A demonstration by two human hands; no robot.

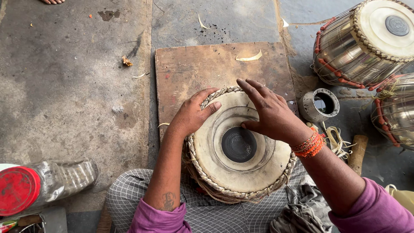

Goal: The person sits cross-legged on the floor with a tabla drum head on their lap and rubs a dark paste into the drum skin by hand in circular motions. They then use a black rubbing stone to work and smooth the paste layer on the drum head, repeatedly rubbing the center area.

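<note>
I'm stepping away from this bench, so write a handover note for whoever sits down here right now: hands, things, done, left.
Left hand: open, gripping the braided rim of the drum head at its upper left edge, thumb lying on the skin.
Right hand: open, fingers spread over the upper right of the skin, thumb tip at the edge of the black centre patch.
The drum rests in the lap, leaning on the wooden board.
A small metal cup stands to the right; two finished metal drums lie beyond it.
Done: black patch is on the skin.
Left: cannot tell from this view.

Stained concrete floor (64, 86), worn wooden board (194, 64)
</note>
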